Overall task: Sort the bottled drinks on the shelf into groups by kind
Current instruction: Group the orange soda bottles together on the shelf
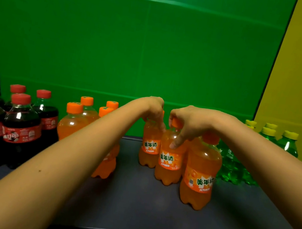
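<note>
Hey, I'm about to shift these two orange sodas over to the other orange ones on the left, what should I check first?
1. Left hand grips the top of the rear orange soda bottle: ok.
2. Right hand grips the cap of the middle orange soda bottle: ok.
3. Bare shelf shows between these bottles and the left orange group: ok.
4. Front orange soda bottle stands hard against the middle one and may get knocked: not ok.
5. Caps screwed tight: cannot tell.
6. Right forearm's clearance from the green bottles: cannot tell.
</note>
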